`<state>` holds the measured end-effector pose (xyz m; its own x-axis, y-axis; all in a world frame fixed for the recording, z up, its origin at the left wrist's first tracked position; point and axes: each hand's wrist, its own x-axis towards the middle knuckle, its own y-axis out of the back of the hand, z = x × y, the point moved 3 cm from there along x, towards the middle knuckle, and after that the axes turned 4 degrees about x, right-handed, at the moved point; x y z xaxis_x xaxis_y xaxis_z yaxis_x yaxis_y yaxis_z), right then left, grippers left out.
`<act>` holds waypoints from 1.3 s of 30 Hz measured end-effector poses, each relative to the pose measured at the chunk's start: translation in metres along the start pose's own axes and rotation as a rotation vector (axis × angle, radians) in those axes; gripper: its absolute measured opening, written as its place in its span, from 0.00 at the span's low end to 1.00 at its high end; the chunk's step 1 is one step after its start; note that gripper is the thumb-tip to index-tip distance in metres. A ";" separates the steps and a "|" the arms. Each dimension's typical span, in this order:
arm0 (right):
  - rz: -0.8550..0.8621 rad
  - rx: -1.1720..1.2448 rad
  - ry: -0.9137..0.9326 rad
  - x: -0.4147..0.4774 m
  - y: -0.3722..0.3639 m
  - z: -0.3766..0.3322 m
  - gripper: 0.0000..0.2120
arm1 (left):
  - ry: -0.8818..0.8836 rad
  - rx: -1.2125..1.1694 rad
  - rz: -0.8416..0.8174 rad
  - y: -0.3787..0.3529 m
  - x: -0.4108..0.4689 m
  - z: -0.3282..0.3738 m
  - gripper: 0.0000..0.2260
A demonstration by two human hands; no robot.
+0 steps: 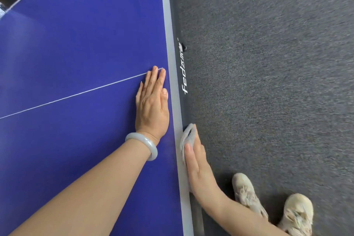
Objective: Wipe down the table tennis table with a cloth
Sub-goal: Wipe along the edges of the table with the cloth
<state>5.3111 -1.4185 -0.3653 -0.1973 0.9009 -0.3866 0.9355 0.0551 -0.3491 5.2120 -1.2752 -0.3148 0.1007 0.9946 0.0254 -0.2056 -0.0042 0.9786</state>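
Left forearm (86,188), pale translucent stone bangle (145,145) at the wrist, lies across the blue table tennis table (76,44). Left hand (152,101) rests flat, fingers straight, beside the white edge band. Right hand (197,166) pinches a folded grey ribbed cloth (188,134) over the table's side edge, thumb on top.

- The left hand (152,101) lay flat, palm down, with its fingers straight, close together and pointing away from the body; it held nothing.
- The bare left forearm reached in from the lower left, the wrist in line with the hand.
- The right hand (196,166) sat nearer the body, just to the right, pinching a grey cloth (188,134) between the thumb on top and the mostly hidden fingers beneath.
- The bare right forearm came up from the lower right.
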 end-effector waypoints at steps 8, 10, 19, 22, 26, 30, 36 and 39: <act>0.065 0.033 -0.062 0.117 0.012 -0.066 0.27 | -0.001 0.008 -0.005 0.003 -0.001 0.002 0.22; 0.077 0.010 -0.045 0.111 0.009 -0.063 0.28 | -0.002 0.014 -0.007 0.003 0.000 0.003 0.22; -0.019 -0.003 -0.199 -0.029 -0.004 0.004 0.37 | -0.018 0.017 0.025 0.001 -0.001 0.002 0.21; 0.054 -0.126 -0.163 -0.023 -0.011 0.001 0.34 | -0.023 0.028 0.044 0.000 0.000 -0.001 0.21; 0.048 -0.191 -0.144 -0.021 -0.009 0.002 0.33 | -0.013 0.013 0.066 0.001 -0.002 0.002 0.20; 0.029 -0.195 -0.141 -0.020 -0.007 -0.001 0.33 | -0.002 0.175 0.114 0.006 -0.009 0.009 0.18; 0.040 -0.178 -0.170 -0.021 -0.007 -0.004 0.33 | 0.019 0.059 0.055 0.024 -0.096 0.014 0.16; 0.057 -0.181 -0.167 -0.022 -0.007 -0.005 0.33 | 0.024 0.068 -0.026 0.031 -0.179 0.010 0.18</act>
<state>5.3101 -1.4365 -0.3502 -0.1745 0.8220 -0.5421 0.9807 0.0959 -0.1702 5.1973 -1.4541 -0.2872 0.0815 0.9967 -0.0044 -0.1367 0.0156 0.9905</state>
